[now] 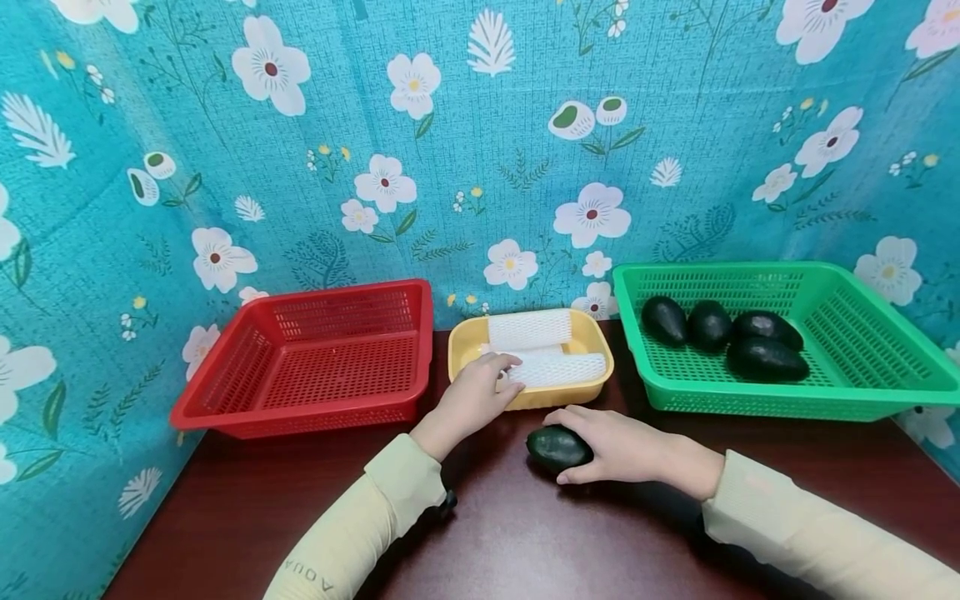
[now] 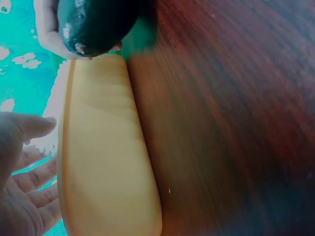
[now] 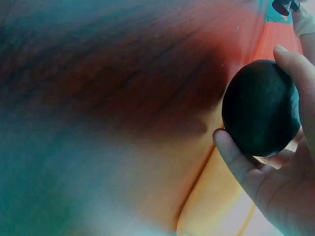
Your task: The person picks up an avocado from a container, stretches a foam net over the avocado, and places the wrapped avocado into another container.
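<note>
A dark green avocado is gripped by my right hand, low over the table in front of the yellow basket. In the right wrist view, thumb and fingers wrap the avocado from both sides. My left hand reaches over the basket's near left rim, fingertips at the end of a white foam net sleeve. Its thumb and fingers stand apart in the left wrist view, where the hand shows beside the basket wall. Another foam net sleeve lies at the basket's back.
On the left stands a red plastic basket with nothing in it. A green basket at the right holds several dark avocados. All stand on a dark red-brown wooden table, with a blue flowered cloth hanging behind.
</note>
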A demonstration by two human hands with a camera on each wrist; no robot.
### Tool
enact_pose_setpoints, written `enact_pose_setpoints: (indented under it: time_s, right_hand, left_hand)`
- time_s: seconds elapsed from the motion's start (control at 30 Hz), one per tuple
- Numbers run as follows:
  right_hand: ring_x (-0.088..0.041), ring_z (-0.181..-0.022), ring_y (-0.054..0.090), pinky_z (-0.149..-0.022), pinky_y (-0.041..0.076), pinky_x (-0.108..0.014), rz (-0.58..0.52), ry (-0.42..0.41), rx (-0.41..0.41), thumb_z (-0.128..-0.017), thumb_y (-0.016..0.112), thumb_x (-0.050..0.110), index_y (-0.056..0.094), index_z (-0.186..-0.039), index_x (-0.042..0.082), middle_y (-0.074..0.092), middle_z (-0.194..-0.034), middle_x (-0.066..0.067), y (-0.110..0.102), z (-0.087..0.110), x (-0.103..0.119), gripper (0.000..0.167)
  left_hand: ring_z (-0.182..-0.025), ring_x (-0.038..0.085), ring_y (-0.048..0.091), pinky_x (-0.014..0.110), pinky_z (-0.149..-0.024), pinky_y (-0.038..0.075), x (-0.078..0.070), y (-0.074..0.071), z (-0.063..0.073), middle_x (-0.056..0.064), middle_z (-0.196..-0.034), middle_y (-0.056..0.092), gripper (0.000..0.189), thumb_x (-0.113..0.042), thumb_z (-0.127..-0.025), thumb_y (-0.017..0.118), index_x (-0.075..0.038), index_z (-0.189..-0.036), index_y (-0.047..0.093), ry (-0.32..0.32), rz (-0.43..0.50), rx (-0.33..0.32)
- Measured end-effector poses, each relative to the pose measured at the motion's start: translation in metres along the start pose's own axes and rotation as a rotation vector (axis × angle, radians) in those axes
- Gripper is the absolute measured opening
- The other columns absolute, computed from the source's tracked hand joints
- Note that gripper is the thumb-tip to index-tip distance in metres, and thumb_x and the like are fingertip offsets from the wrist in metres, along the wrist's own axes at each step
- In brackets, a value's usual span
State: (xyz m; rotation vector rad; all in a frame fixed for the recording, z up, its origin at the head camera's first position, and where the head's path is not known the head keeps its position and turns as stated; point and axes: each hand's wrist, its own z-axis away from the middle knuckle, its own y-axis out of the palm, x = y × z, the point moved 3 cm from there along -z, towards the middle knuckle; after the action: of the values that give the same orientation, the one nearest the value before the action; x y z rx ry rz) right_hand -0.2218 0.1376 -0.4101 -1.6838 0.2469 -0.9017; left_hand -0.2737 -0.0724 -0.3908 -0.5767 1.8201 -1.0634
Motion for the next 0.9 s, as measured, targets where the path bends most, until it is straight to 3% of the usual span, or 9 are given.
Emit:
enact_pose_setpoints:
  time_s: [0.23,0.47,0.6,0.8,0.9]
  right_hand:
    - [-0.012,-0.098,0.062,-0.083,0.055,-0.035,0.009,-0.003,-0.005,-0.087,0.079,0.051,0.056,-0.134,0.012,0.061,-0.119,0.001,0.0032,-0.0002,-0.0020,0.066]
    - [-0.013,-0.099,0.063,-0.083,0.055,-0.036,0.007,0.004,0.004,-0.088,0.078,0.051,0.054,-0.136,0.011,0.060,-0.121,-0.001,0.0026,-0.0004,-0.0026,0.067]
    - [-0.014,-0.099,0.063,-0.084,0.055,-0.036,0.009,0.008,0.008,-0.089,0.077,0.051,0.054,-0.137,0.010,0.061,-0.121,-0.001,0.0016,-0.0004,-0.0023,0.068]
    - [-0.013,-0.100,0.063,-0.084,0.056,-0.037,0.009,0.007,0.017,-0.090,0.077,0.051,0.054,-0.141,0.009,0.061,-0.122,-0.002,0.0019,-0.0011,-0.0024,0.070]
    - [-0.013,-0.099,0.063,-0.084,0.056,-0.037,0.008,0.008,0.024,-0.090,0.077,0.051,0.054,-0.142,0.008,0.061,-0.122,-0.002,0.0026,-0.0016,-0.0024,0.071]
  left_hand:
    - [-0.102,0.020,0.067,0.034,-0.089,0.056,-0.0041,0.0011,0.0000,0.009,-0.116,0.070,0.027,-0.020,-0.098,0.072,-0.006,-0.121,0.073,0.035,-0.011,-0.042]
    - [-0.095,0.020,0.066,0.032,-0.083,0.056,-0.0078,-0.0026,0.0018,0.007,-0.105,0.070,0.017,-0.015,-0.097,0.073,-0.006,-0.112,0.075,0.088,0.004,-0.112]
    - [-0.091,0.019,0.065,0.030,-0.082,0.056,-0.0061,-0.0044,0.0017,0.006,-0.102,0.068,0.015,-0.011,-0.095,0.074,-0.007,-0.109,0.075,0.088,0.082,-0.134]
    - [-0.093,0.022,0.065,0.030,-0.083,0.059,-0.0009,-0.0068,0.0012,0.009,-0.105,0.067,0.017,-0.007,-0.094,0.075,-0.005,-0.111,0.075,0.019,0.279,-0.142]
    - [-0.095,0.023,0.065,0.032,-0.083,0.059,0.0016,-0.0082,0.0011,0.009,-0.107,0.066,0.018,-0.008,-0.094,0.075,-0.006,-0.111,0.075,-0.012,0.324,-0.160]
